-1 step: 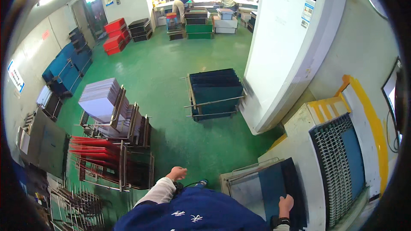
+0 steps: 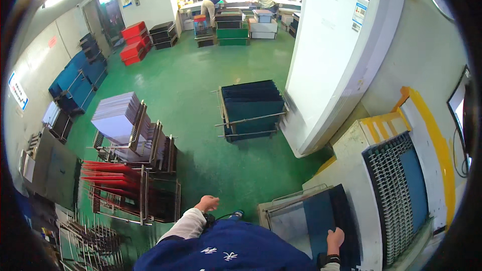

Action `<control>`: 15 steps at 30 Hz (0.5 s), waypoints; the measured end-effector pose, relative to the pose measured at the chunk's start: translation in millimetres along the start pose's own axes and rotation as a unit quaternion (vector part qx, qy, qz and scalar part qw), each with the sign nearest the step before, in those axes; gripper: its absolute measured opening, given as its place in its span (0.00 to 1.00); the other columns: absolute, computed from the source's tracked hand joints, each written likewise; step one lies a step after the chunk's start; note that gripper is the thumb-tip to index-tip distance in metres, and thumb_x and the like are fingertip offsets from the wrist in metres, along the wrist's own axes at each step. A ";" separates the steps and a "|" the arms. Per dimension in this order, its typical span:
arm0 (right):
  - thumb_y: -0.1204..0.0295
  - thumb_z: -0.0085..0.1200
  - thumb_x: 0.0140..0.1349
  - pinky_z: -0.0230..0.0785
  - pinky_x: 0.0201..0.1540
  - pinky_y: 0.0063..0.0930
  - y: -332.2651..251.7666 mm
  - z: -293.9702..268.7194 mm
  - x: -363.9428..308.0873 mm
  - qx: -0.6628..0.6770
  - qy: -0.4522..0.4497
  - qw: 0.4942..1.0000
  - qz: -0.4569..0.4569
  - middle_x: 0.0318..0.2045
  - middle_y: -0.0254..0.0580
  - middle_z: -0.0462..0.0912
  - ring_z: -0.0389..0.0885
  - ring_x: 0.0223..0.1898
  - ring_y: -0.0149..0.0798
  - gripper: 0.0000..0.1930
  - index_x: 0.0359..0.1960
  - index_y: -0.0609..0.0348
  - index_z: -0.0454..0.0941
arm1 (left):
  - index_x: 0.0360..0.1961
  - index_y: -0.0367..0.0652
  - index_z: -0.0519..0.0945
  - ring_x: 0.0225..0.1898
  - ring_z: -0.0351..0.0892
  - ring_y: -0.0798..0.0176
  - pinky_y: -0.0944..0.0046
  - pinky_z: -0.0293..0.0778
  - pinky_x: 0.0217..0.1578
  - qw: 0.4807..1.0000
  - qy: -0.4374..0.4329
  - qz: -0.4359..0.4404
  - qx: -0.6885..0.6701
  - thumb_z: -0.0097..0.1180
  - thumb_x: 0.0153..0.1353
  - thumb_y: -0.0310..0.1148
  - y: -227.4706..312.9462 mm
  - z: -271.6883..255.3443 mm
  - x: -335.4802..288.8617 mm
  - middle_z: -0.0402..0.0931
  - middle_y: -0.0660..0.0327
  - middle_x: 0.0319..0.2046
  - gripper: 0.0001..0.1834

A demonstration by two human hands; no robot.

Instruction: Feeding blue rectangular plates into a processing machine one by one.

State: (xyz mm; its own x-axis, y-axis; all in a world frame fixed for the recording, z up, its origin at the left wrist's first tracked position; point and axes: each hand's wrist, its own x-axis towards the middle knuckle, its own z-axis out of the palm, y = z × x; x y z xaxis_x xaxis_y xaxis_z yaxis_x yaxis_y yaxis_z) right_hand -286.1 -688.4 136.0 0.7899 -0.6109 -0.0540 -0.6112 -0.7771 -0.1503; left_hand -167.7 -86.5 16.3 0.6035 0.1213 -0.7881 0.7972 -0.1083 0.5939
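Observation:
My left hand [image 2: 207, 204] is held out over the green floor, fingers curled together, with nothing visible in them. Its sleeve is pale and a dark band circles the wrist. My right hand [image 2: 335, 240], also banded in black at the wrist, is closed over a rack of upright panels [image 2: 320, 218]. Those panels are blue and near-black, with a paler grey sheet at their left. Whether the fingers pinch a panel edge or only hover over it cannot be made out. Between my hands is the front of my dark blue garment [image 2: 226, 246].
At left stand racks of red panels [image 2: 113, 178] and pale lilac panels [image 2: 115, 115]. Ahead is a rack of dark blue panels [image 2: 253, 108] beside a tall white air conditioner [image 2: 331, 55]. A slotted rack [image 2: 394, 190] leans at right. Several people [image 2: 216, 0] work at the far lit bench.

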 end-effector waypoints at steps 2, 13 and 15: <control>0.66 0.65 0.48 0.72 0.46 0.44 10.9 5.0 2.7 -0.021 -0.026 0.998 -0.044 0.37 0.57 0.82 0.80 0.43 0.55 0.17 0.36 0.66 0.81 | 0.38 0.36 0.80 0.23 0.77 0.64 0.66 0.72 0.21 1.000 -0.013 0.003 0.001 0.57 0.60 0.40 2.0 2.1 1.5 0.80 0.60 0.28 0.16; 0.67 0.68 0.43 0.70 0.42 0.48 -12.1 -122.8 -20.8 0.010 0.014 1.000 -0.014 0.34 0.60 0.81 0.80 0.41 0.59 0.19 0.35 0.67 0.81 | 0.36 0.39 0.79 0.21 0.76 0.64 0.66 0.69 0.17 0.999 -0.030 -0.016 0.031 0.57 0.61 0.40 4.2 12.7 32.9 0.79 0.59 0.26 0.13; 0.67 0.68 0.43 0.70 0.43 0.49 -5.7 -147.7 -26.6 0.009 0.032 0.999 -0.002 0.35 0.61 0.81 0.79 0.42 0.60 0.20 0.37 0.68 0.81 | 0.29 0.42 0.76 0.17 0.72 0.66 0.67 0.62 0.14 0.968 -0.213 -0.063 -0.119 0.56 0.62 0.40 15.7 18.8 32.8 0.75 0.62 0.20 0.12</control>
State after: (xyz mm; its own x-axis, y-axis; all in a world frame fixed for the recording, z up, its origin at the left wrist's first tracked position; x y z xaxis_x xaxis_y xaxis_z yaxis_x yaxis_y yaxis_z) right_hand -311.0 -690.1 284.1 0.7874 -0.6164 0.0106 -0.6063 -0.7773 -0.1678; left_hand -135.6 -102.8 -3.3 0.4808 -0.3045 -0.8223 0.8756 0.1167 0.4687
